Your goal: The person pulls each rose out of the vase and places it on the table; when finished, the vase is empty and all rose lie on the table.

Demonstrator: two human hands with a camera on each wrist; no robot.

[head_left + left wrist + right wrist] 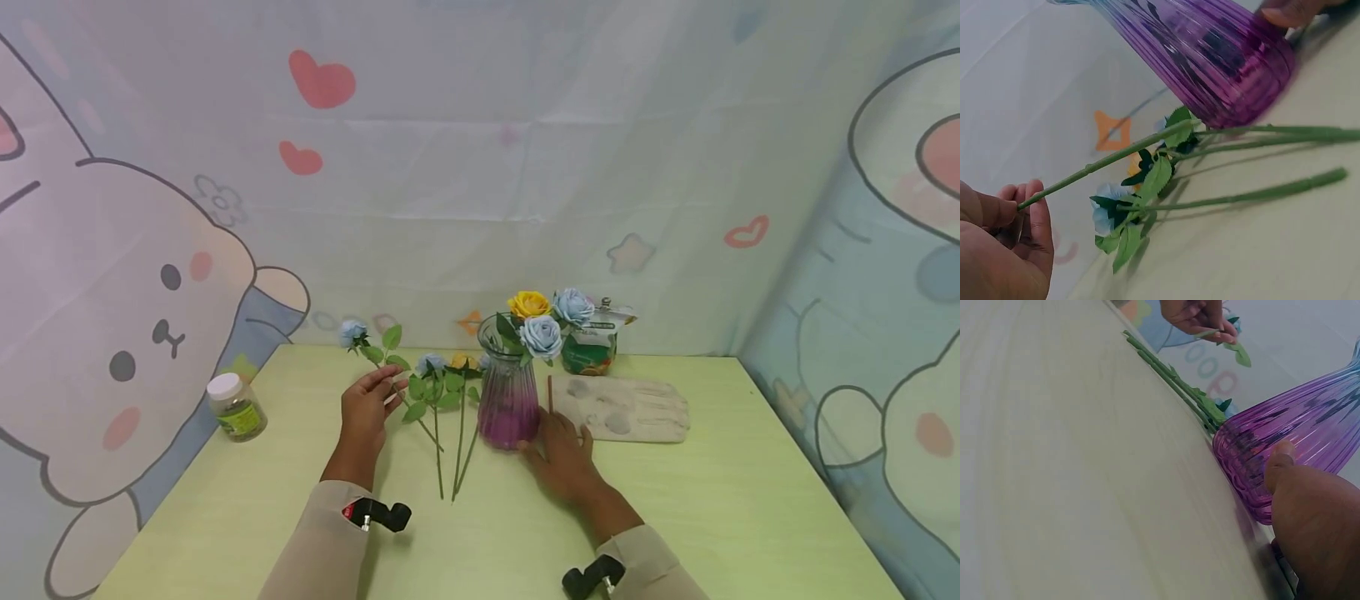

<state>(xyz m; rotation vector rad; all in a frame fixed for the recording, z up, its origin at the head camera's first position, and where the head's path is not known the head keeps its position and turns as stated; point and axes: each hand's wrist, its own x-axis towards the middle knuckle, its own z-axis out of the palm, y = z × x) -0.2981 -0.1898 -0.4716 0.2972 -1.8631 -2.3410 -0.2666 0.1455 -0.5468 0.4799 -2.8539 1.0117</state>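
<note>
My left hand pinches the green stem of an artificial blue rose, thumb against fingers, left of the vase. The rose's bloom points up and left, while its lower stem slants down over flowers on the table. A ribbed glass vase, purple at the base and paler above, stands upright with a yellow rose and two blue roses in it. At its base, my right hand holds it, the thumb on the front and the fingers along the right side, partly hidden.
Blue and yellow roses lie left of the vase, stems toward me. To the right is a pale flat board with a thin brown stick at its edge. A green package stands behind it. A white-capped bottle stands far left.
</note>
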